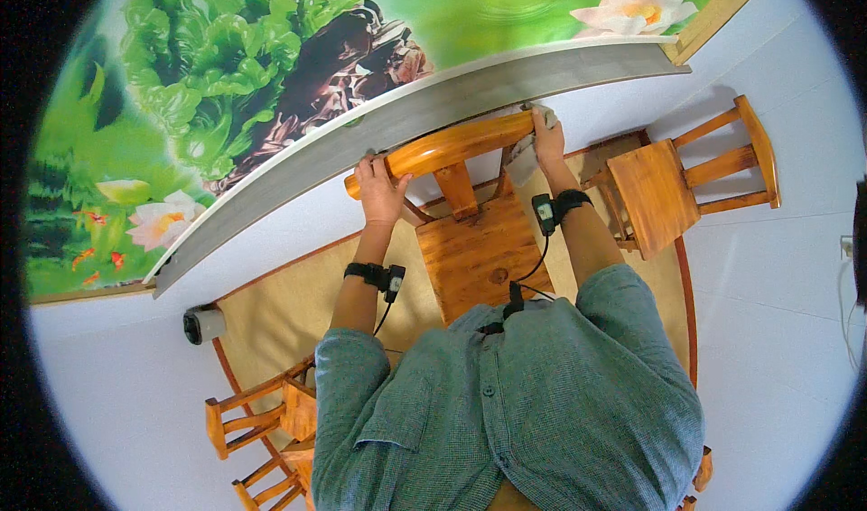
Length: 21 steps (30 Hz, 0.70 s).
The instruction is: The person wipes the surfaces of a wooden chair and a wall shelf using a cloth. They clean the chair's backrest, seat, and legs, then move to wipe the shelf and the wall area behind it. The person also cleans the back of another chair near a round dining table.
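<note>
A wooden chair point(479, 254) stands in front of me, its curved backrest towards the wall. My left hand point(381, 189) grips the backrest's top rail near its left end, the thumb on the near side. At the rail's right end is my right hand point(548, 142), with a greyish cloth point(521, 159) bunched at its fingers and hanging down behind the rail. A device is strapped to each forearm, with a black cable. Parts of the fingers behind the rail are hidden.
A second wooden chair point(653, 196) stands at the right by the wall. More wooden chairs point(298, 402) are at the lower left. A small bin point(204, 324) sits by the left wall. Above the chair, a grey ledge point(433, 121) runs under a large printed wall picture point(474, 23).
</note>
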### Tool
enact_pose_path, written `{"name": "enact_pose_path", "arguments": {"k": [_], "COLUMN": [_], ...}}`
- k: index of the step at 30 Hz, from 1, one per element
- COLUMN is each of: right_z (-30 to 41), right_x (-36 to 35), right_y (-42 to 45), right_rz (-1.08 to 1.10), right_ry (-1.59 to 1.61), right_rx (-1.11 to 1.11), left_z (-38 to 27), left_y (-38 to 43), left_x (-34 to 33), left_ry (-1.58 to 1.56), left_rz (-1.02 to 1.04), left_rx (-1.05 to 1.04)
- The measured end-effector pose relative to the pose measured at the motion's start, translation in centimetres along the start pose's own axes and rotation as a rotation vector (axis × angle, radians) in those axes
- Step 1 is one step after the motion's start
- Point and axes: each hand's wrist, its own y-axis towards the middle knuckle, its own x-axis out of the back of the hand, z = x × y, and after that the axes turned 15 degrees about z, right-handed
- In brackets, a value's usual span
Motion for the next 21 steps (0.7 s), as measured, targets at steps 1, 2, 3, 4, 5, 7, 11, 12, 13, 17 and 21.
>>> {"name": "enact_pose_path", "arguments": {"k": [1, 2, 3, 4, 5, 7, 11, 12, 13, 17, 21], "right_z": [-0.1, -0.3, -0.3, -0.3, -0.2, -0.2, -0.2, -0.3, -0.4, -0.1, -0.2], "right_x": [0.1, 0.3, 0.3, 0.3, 0.2, 0.2, 0.0, 0.0, 0.1, -0.2, 0.1], "right_y": [0.2, 0.5, 0.4, 0.4, 0.4, 0.3, 0.6, 0.8, 0.9, 1.0, 1.2], "right_rz": [-0.007, 0.008, 0.027, 0.046, 0.048, 0.05, 0.031, 0.018, 0.006, -0.01, 0.008], "right_ry": [-0.007, 0.009, 0.028, 0.046, 0.038, 0.021, -0.025, -0.053, -0.082, -0.13, -0.139], "right_rx": [-0.005, 0.008, 0.021, 0.033, 0.037, 0.043, 0.046, 0.048, 0.05, 0.005, 0.02], "left_z": [-0.1, -0.2, -0.2, -0.2, -0.2, -0.5, -0.5, -0.5, -0.5, -0.1, -0.8], "left_y": [0.1, 0.2, 0.2, 0.2, 0.1, 0.1, 0.2, 0.2, 0.2, 0.2, -0.5], "left_x": [0.0, 0.0, 0.0, 0.0, 0.1, 0.4, 0.5, 0.4, 0.3, 0.1, 0.2], "left_ry": [0.001, -0.005, -0.007, -0.01, -0.007, -0.001, -0.015, -0.019, -0.022, 0.026, 0.023], "left_rz": [-0.002, 0.005, 0.013, 0.021, 0.016, 0.009, -0.001, 0.001, 0.003, -0.027, -0.025], "left_rx": [-0.004, 0.0, 0.007, 0.014, 0.017, 0.023, 0.019, 0.022, 0.025, 0.016, -0.015]}}
